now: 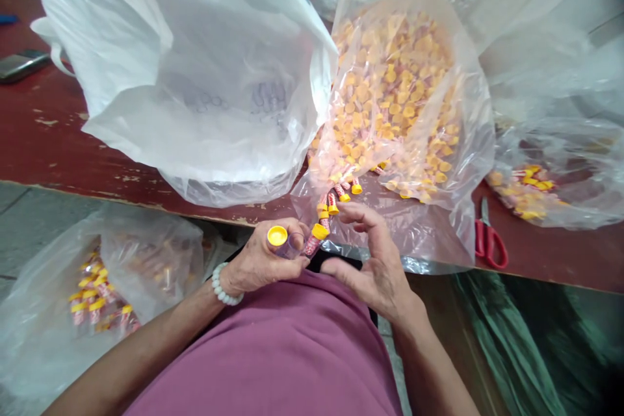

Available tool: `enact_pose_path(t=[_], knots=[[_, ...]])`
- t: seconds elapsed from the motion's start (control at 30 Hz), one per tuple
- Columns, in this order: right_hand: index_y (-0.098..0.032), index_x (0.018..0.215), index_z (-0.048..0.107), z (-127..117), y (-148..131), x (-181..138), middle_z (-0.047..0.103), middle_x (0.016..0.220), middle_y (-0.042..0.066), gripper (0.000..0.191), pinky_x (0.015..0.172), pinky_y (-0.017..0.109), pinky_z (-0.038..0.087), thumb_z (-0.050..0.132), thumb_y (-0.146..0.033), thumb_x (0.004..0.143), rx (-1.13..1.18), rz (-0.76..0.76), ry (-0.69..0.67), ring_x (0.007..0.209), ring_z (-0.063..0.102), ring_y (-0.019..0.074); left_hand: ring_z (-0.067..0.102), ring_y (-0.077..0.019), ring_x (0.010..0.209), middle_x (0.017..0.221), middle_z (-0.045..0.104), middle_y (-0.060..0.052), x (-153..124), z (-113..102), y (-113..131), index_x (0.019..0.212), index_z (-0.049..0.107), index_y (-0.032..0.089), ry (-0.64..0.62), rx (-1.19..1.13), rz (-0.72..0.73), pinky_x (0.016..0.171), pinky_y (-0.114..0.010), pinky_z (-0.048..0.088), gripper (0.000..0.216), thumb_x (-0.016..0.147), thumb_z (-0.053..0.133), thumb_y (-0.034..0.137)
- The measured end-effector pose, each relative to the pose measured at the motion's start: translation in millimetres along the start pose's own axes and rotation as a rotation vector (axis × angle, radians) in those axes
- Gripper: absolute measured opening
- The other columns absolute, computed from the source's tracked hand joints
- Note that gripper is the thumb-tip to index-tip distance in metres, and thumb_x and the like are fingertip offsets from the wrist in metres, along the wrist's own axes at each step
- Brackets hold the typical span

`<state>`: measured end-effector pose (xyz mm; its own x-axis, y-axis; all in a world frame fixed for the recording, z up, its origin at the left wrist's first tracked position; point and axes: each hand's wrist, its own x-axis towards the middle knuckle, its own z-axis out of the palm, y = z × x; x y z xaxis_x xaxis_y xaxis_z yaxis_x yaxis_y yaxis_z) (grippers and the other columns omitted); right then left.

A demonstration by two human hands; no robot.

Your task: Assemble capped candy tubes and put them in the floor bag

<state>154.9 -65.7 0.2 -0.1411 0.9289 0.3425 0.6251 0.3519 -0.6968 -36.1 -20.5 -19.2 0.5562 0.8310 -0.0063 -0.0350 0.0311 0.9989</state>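
Observation:
My left hand (256, 260), a pale bead bracelet on its wrist, is wrapped round a small clear tube with a yellow cap (277, 236). At its fingertips is a small red-and-white patterned tube (312, 246) with a yellow top; I cannot tell whether the fingers grip it too. My right hand (380, 266) is open, thumb and fingers apart, just right of that tube. Several more patterned tubes (340, 193) with yellow tops spill toward my hands from a clear plastic bag (480, 110) full of them.
A large white bag (121, 78) stands on the red table (39, 136). Red-handled scissors (490, 244) lie near the front edge, beside another clear bag (585, 188) at right. Below left, a clear bag (39, 351) holds capped tubes. A phone-like object (22, 66) lies far left.

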Motion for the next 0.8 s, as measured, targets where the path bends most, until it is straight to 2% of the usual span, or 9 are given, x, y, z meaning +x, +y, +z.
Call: enact_pose_path(t=[0.1, 0.2, 0.33, 0.5, 0.6, 0.7, 0.73, 0.8], knots=[[-0.021, 0.114, 0.042, 12, 0, -4, 0.047, 0.117, 0.012, 0.078, 0.092, 0.045, 0.045, 0.08, -0.053, 0.055, -0.069, -0.07, -0.013, 0.113, 0.048, 0.027, 0.058, -0.016, 0.079, 0.076, 0.058, -0.002, -1, -1, 0, 0.068, 0.047, 0.016, -0.007, -0.088, -0.04, 0.07, -0.027, 0.045, 0.022, 0.064, 0.067, 0.008], [-0.02, 0.114, 0.038, 27, 0, -8, 0.048, 0.115, 0.012, 0.078, 0.088, 0.045, 0.045, 0.081, -0.047, 0.055, -0.125, -0.113, -0.058, 0.11, 0.048, 0.0274, 0.055, -0.0127, 0.073, 0.075, 0.057, 0.0, -3, 2, -3, 0.067, 0.047, 0.016, -0.001, -0.182, -0.103, 0.067, -0.026, 0.045, 0.022, 0.064, 0.067, 0.008], [-0.021, 0.107, 0.039, 44, -1, -9, 0.05, 0.104, 0.009, 0.057, 0.08, 0.039, 0.047, 0.073, -0.028, 0.061, -0.112, -0.099, 0.002, 0.098, 0.051, 0.0233, 0.054, -0.011, 0.068, 0.074, 0.056, 0.001, -6, 6, -8, 0.069, 0.048, 0.016, 0.012, -0.333, -0.212, 0.059, -0.022, 0.044, 0.022, 0.063, 0.067, 0.008], [-0.021, 0.095, 0.042, 59, -4, -5, 0.052, 0.09, 0.005, 0.039, 0.073, 0.034, 0.048, 0.06, -0.018, 0.061, -0.053, -0.125, 0.1, 0.084, 0.052, 0.0191, 0.053, -0.01, 0.065, 0.071, 0.056, 0.001, -5, 4, -11, 0.068, 0.049, 0.015, 0.073, -0.274, -0.237, 0.059, -0.021, 0.044, 0.021, 0.063, 0.068, 0.01], [-0.02, 0.097, 0.045, 57, -4, -5, 0.055, 0.094, 0.006, 0.04, 0.075, 0.036, 0.048, 0.065, -0.023, 0.062, -0.1, -0.094, 0.058, 0.086, 0.053, 0.0204, 0.05, -0.007, 0.058, 0.065, 0.053, 0.003, -3, 3, -11, 0.066, 0.049, 0.014, 0.108, -0.264, -0.231, 0.055, -0.02, 0.043, 0.019, 0.065, 0.068, 0.009], [-0.018, 0.116, 0.044, 43, 4, -3, 0.053, 0.114, 0.011, 0.064, 0.084, 0.039, 0.047, 0.074, -0.034, 0.062, -0.084, -0.065, -0.062, 0.102, 0.053, 0.0236, 0.052, -0.0068, 0.054, 0.065, 0.056, 0.004, -2, 1, -12, 0.068, 0.047, 0.015, 0.122, -0.357, -0.218, 0.054, -0.021, 0.044, 0.022, 0.067, 0.069, 0.009], [-0.018, 0.121, 0.043, 37, 11, 0, 0.052, 0.116, 0.011, 0.067, 0.084, 0.038, 0.048, 0.074, -0.037, 0.065, -0.069, -0.033, -0.051, 0.102, 0.053, 0.0223, 0.053, -0.0074, 0.053, 0.066, 0.057, 0.004, -2, 0, -13, 0.068, 0.046, 0.015, 0.122, -0.394, -0.217, 0.053, -0.022, 0.045, 0.024, 0.067, 0.069, 0.01], [-0.018, 0.123, 0.045, 28, 28, 9, 0.053, 0.112, 0.01, 0.054, 0.078, 0.034, 0.05, 0.065, -0.037, 0.077, -0.098, 0.071, 0.064, 0.091, 0.056, 0.0177, 0.055, -0.0088, 0.05, 0.063, 0.058, 0.004, -2, -2, -12, 0.069, 0.044, 0.016, 0.115, -0.458, -0.223, 0.051, -0.023, 0.046, 0.026, 0.067, 0.07, 0.01]])
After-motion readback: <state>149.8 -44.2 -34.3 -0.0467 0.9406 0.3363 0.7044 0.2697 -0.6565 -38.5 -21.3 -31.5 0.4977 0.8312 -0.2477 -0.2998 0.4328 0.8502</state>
